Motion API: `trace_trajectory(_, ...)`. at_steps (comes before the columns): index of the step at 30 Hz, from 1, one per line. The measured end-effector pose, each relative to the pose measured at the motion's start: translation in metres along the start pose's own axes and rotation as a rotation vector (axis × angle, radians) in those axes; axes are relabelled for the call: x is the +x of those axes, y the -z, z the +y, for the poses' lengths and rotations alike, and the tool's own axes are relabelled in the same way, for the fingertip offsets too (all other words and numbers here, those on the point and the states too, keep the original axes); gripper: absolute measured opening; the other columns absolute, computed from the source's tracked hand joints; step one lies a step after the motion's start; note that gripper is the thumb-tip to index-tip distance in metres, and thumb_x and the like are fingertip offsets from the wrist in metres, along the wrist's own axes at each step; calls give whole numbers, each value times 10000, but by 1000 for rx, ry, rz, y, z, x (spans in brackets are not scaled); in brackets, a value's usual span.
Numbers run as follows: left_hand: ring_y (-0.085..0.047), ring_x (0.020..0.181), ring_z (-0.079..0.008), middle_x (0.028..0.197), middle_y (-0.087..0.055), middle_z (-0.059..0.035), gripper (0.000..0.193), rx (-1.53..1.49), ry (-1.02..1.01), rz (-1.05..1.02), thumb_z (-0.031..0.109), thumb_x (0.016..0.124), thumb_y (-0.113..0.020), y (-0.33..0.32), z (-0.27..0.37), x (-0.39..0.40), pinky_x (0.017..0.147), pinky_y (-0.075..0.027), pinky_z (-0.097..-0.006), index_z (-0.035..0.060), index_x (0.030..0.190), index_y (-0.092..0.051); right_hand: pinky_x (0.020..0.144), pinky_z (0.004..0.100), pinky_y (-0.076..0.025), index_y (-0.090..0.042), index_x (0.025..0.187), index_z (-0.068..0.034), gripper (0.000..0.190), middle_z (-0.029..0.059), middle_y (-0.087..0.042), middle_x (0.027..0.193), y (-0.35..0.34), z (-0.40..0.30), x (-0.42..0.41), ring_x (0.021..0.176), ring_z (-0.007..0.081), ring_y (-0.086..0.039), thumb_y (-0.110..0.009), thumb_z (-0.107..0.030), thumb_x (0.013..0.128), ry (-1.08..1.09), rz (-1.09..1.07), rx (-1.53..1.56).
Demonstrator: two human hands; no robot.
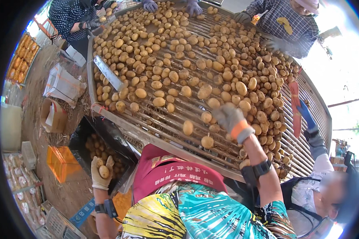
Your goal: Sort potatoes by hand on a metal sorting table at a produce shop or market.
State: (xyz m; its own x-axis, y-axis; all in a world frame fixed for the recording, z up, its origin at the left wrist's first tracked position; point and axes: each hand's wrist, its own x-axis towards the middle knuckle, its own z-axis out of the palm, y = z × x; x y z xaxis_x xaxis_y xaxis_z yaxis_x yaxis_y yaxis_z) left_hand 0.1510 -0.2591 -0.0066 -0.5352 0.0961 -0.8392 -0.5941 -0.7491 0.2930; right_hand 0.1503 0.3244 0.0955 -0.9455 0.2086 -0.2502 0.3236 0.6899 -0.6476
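My left hand [101, 174], in a pale work glove, holds two potatoes [104, 171] over a container lined with black plastic [119, 134]. More potatoes [97, 146] lie inside that container. My right hand [229, 119], in a grey glove with an orange cuff band, is motion-blurred low over the metal roller table [155, 131]. Potatoes [206, 117] lie right beside its fingers; whether it grips one is not clear. Loose potatoes spread thickly over the rollers, densest at the right and far side.
A metal plate [108, 73] lies slanting on the table's left. Co-workers' gloved hands [194, 7] are at the far edge, and a person [305, 191] reaches in at right near a red strip [295, 109]. An orange crate [62, 163] and cardboard box [53, 115] stand at left.
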Motion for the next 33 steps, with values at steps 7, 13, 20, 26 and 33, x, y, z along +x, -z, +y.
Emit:
trace_trajectory(7,-499,1224,-253,1382,-479,-61,593,395,-348,-194,408,923,-686,-27,-47,12,967,-451,-420,211,1428,-447,945,447,-511,-656,1173,-48,591,200,-665,1190,-51,-20,-59,1108,358,-650,-692,-546,857,-175,-259,-397)
trace_trajectory(13,-385,1416,-244,1614,-293,-105,752,911,-425,-606,-33,942,-619,-236,-151,-34,1065,-451,-332,94,1591,-262,952,436,-504,-638,1224,-45,517,192,-668,1152,-61,-11,-67,1106,359,-639,-756,-378,847,-68,-141,-131)
trace_trajectory(20,-683,1057,-328,1425,-518,-286,609,1913,-1009,-276,148,956,-576,-233,-140,80,907,-534,-406,136,1532,-379,914,485,-524,-599,1225,-115,314,166,-620,1209,-37,-18,-17,1086,375,-630,-607,-222,930,141,203,-129)
trace_trajectory(26,-684,953,-415,1488,-403,-320,640,2163,-963,-137,274,955,-529,-251,-151,72,881,-533,-494,136,1548,-334,953,461,-514,-612,1237,-87,342,134,-624,1221,-29,15,59,1129,348,-604,-622,-191,911,70,26,-626)
trace_trajectory(33,-703,845,-380,1518,-376,-306,653,2097,-999,-5,264,954,-550,-247,-147,59,790,-561,-475,133,1550,-319,935,465,-524,-568,1261,-73,369,212,-608,1217,-1,-27,79,1158,357,-604,-632,-169,911,35,-51,-515)
